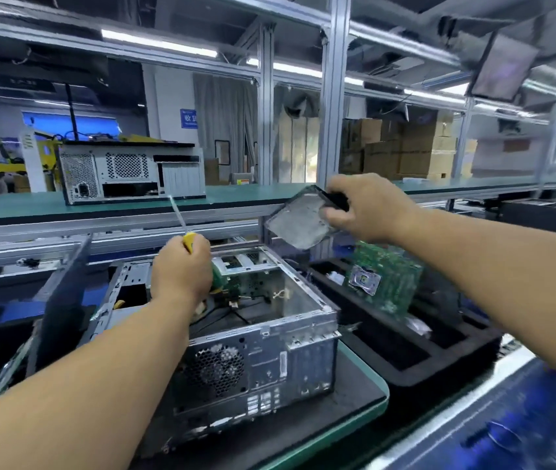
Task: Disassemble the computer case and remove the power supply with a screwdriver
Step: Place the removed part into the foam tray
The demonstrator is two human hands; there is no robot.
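Observation:
An open silver computer case [270, 354] lies on its side on a dark mat, its rear panel with the fan grille facing me. Loose wires lie inside. My left hand [181, 273] hovers over the case's open top and grips a yellow-handled screwdriver [181, 225], shaft pointing up and away. My right hand [368, 208] is raised above and to the right of the case, gripping a flat grey metal drive-like part [295, 222] by its dark edge.
A black foam tray [415, 361] right of the case holds a green circuit board [382, 283]. A dark side panel [62, 300] leans at the left. Another computer case [130, 173] stands on the green shelf behind. Aluminium frame posts [332, 96] rise ahead.

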